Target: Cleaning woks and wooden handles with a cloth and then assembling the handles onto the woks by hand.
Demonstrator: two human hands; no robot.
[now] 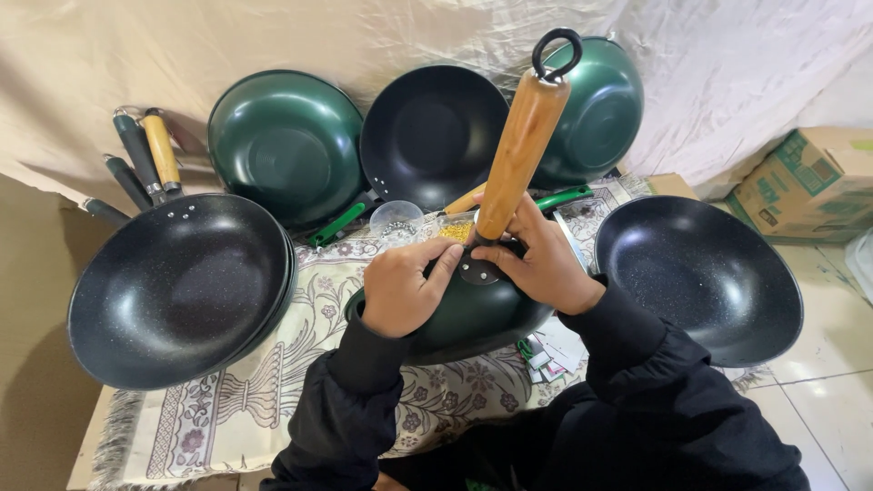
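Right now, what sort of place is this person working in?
Probably a small home workshop or stall where pans are put together: both hands press at a wooden handle on a green pan, stacked pans lie around, and a cardboard box sits nearby.

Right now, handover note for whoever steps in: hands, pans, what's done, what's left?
Left hand: on the green wok, fingertips at the handle bracket.
Right hand: at the base of the wooden handle, steadying it on the bracket.
Wok lies bottom up on the patterned cloth, handle pointing up and away.
Done: handle seated at the bracket. Whether it is fastened cannot be seen.
Left: likely fixing it; screws lie just beyond the hands, beside a clear cup.
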